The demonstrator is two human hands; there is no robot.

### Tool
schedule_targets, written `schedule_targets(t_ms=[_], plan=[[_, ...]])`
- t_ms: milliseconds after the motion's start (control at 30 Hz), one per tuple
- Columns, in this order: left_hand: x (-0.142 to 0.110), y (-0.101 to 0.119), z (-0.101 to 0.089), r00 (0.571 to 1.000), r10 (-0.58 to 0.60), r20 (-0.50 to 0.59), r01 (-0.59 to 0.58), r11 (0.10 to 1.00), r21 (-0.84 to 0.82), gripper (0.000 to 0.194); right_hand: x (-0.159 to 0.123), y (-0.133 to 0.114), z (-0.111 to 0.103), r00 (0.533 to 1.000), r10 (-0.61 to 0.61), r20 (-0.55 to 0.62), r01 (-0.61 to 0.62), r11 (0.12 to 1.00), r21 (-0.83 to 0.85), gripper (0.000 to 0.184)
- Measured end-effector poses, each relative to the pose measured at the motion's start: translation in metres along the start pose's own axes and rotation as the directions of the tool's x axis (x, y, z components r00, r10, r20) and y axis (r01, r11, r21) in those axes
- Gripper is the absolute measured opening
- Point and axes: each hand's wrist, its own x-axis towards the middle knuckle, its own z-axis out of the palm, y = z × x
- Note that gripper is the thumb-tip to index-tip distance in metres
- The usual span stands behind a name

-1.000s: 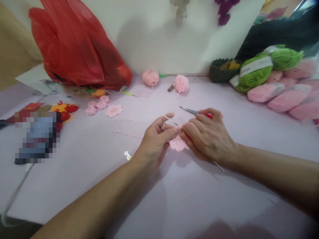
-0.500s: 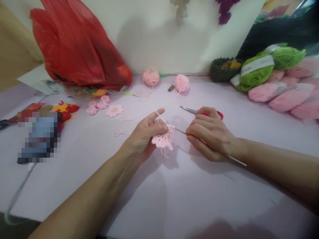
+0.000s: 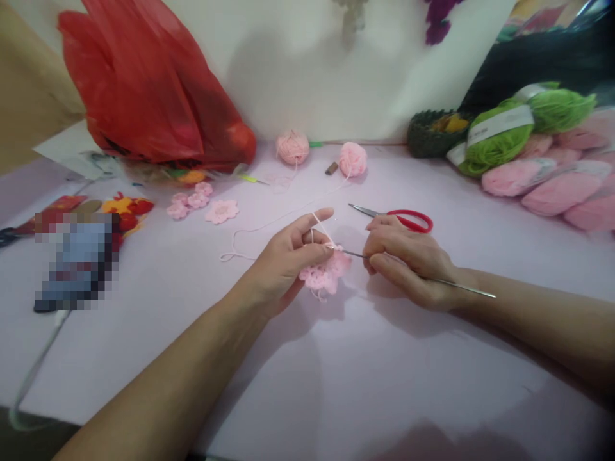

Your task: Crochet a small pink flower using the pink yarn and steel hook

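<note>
My left hand pinches a small pink crocheted flower just above the pale table, and a pink yarn strand runs over its raised index finger. My right hand is closed round a thin metal crochet hook, whose tip meets the flower's right edge. The strand trails back toward a pink yarn ball by the wall.
Red-handled scissors lie just behind my right hand. Finished pink flowers sit at the left, near a red plastic bag. A second pink ball is at the back. Green and pink skeins pile at the right beside a dark basket.
My hands, pressed together over the flower a second ago, have drawn apart. My right hand slid right and lower with the hook, uncovering the scissors' red handles. The flower now shows fully.
</note>
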Motion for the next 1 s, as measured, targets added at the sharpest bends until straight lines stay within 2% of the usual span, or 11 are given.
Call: schedule_targets(t_ms=[100, 267, 533, 633, 700, 767, 833, 933, 1000], plan=[[-0.002, -0.001, 0.002, 0.998, -0.012, 0.064, 0.009, 0.999, 0.041, 0.062, -0.001, 0.000, 0.001, 1.000, -0.003, -0.004, 0.003, 0.999, -0.053, 0.016], [-0.002, 0.000, 0.003, 0.997, 0.065, 0.049, -0.071, 0.989, 0.127, 0.062, -0.003, 0.000, 0.001, 1.000, 0.005, 0.002, -0.005, 0.998, -0.060, 0.017], [-0.002, -0.003, 0.003, 0.993, 0.093, 0.079, -0.107, 0.976, 0.189, 0.060, -0.002, -0.004, 0.004, 1.000, 0.022, -0.004, -0.022, 0.994, -0.103, 0.018], [-0.003, -0.007, 0.009, 0.991, 0.136, -0.006, -0.130, 0.960, 0.249, 0.064, -0.001, -0.009, 0.008, 0.999, 0.033, 0.024, -0.025, 0.962, -0.272, 0.020], [-0.003, -0.010, 0.015, 0.984, 0.161, -0.079, -0.133, 0.951, 0.279, 0.069, -0.001, -0.013, 0.012, 0.998, 0.035, 0.044, -0.010, 0.881, -0.474, 0.022], [-0.003, -0.013, 0.021, 0.974, 0.175, -0.141, -0.139, 0.962, 0.236, 0.073, -0.001, -0.015, 0.015, 0.998, 0.047, 0.042, -0.009, 0.766, -0.643, 0.023], [-0.003, -0.015, 0.024, 0.977, 0.134, -0.168, -0.120, 0.989, 0.090, 0.074, 0.000, -0.015, 0.016, 0.998, 0.051, 0.026, -0.016, 0.690, -0.723, 0.024], [-0.002, -0.013, 0.023, 0.995, 0.009, -0.095, -0.019, 0.994, -0.110, 0.073, 0.001, -0.012, 0.014, 1.000, 0.014, -0.005, -0.013, 0.689, -0.725, 0.026], [-0.002, -0.010, 0.019, 0.999, -0.030, -0.042, 0.025, 0.993, -0.116, 0.074, 0.001, -0.010, 0.012, 1.000, -0.022, -0.002, 0.015, 0.743, -0.669, 0.027]])
